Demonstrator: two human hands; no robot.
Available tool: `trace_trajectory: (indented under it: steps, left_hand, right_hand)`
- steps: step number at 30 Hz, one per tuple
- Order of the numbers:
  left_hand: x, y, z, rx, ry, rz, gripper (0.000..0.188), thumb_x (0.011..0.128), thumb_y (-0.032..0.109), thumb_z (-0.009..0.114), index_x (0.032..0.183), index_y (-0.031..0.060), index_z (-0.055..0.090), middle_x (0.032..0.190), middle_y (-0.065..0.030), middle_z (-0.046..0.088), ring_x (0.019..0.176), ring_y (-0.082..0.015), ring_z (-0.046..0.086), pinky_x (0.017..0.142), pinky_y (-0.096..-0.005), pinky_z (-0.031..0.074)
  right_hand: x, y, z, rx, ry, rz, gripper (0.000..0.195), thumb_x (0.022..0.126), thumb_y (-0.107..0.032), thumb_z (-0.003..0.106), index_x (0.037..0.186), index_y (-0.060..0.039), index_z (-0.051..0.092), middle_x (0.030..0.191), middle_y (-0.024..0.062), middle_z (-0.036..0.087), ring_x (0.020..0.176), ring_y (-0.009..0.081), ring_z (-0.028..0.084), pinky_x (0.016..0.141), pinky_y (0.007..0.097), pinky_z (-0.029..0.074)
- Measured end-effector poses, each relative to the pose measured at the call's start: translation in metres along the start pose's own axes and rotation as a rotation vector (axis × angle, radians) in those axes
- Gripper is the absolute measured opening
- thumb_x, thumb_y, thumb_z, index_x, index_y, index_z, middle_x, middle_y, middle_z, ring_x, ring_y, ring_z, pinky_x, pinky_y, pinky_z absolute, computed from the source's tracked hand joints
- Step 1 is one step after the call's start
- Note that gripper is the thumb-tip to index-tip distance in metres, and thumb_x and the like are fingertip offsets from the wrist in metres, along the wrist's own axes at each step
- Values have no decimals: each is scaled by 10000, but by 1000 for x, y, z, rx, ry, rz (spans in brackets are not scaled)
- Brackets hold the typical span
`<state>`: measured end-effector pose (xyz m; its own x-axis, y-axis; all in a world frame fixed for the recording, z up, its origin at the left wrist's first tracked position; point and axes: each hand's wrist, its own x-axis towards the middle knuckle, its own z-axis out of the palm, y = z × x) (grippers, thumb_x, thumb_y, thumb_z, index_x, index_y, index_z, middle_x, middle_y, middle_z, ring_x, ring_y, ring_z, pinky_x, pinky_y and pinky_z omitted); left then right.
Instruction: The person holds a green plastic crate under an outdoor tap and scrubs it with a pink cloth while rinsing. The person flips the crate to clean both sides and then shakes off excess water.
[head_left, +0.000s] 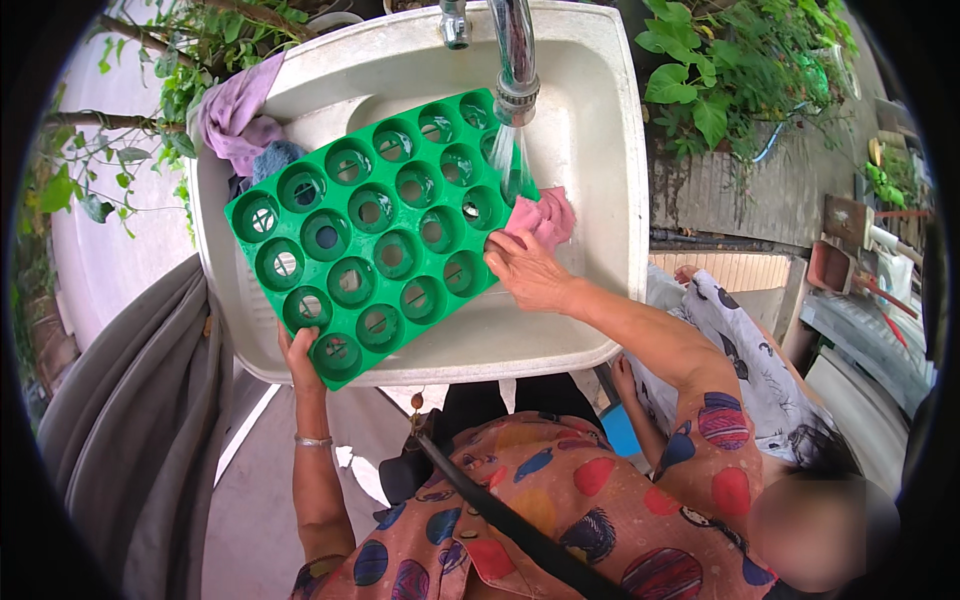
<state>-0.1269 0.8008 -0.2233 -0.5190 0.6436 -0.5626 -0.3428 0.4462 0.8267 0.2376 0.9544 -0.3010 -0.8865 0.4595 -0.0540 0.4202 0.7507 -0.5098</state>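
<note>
A green plastic tray with rows of round cups is held tilted over a white sink. My left hand grips its near left corner, thumb on the top face. At the tray's right edge, my right hand holds a wet pink cloth. Water runs from the chrome faucet onto the tray's far right corner, just beyond the cloth. The fingers under the tray are hidden.
A purple cloth and a blue-grey cloth lie at the sink's left rim. A second tap is at the back. Another person in a white patterned garment is close on my right. Leafy plants border the sink, and grey fabric hangs at left.
</note>
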Motion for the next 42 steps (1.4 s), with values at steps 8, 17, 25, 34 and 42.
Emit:
trace_trajectory:
  steps: [8, 17, 25, 34, 42]
  left_hand:
    - [-5, 8, 7, 31, 14, -2, 485, 786, 41, 528, 1270, 25, 527, 1074, -49, 592, 913, -157, 576, 806, -284, 491]
    - [-5, 4, 10, 30, 38, 91, 367, 778, 62, 542, 1139, 4, 576, 996, -65, 624, 847, -170, 602, 737, -292, 506]
    - [-2, 2, 9, 59, 60, 74, 316, 742, 47, 564, 1053, 1, 596, 949, -44, 596, 799, -131, 556, 723, -266, 476]
    - [-18, 27, -10, -34, 1, 64, 420, 719, 65, 562, 1135, 8, 569, 1006, -64, 617, 859, -171, 611, 760, -297, 524]
    - [-44, 23, -90, -17, 1, 62, 429, 739, 100, 592, 1156, -1, 569, 1035, -80, 625, 888, -194, 624, 781, -320, 527]
  right_hand:
    - [3, -15, 1, -458, -127, 47, 297, 779, -176, 645, 1013, -34, 531, 984, 68, 570, 1074, 216, 483, 877, 340, 339]
    - [19, -19, 9, -66, -171, 274, 294, 603, 8, 687, 857, 11, 539, 784, 121, 569, 930, 258, 520, 806, 352, 358]
    - [2, 41, -21, 1188, -95, 706, 326, 619, 84, 520, 906, -68, 545, 888, 112, 637, 859, 215, 620, 887, 370, 461]
    - [-26, 61, -72, 1317, 606, 844, 340, 687, 91, 486, 991, -56, 526, 919, 21, 604, 819, 112, 572, 741, 234, 489]
    - [-18, 70, -55, 1053, 746, 945, 377, 683, 133, 506, 1009, -35, 590, 914, 71, 607, 850, 165, 595, 747, 286, 513]
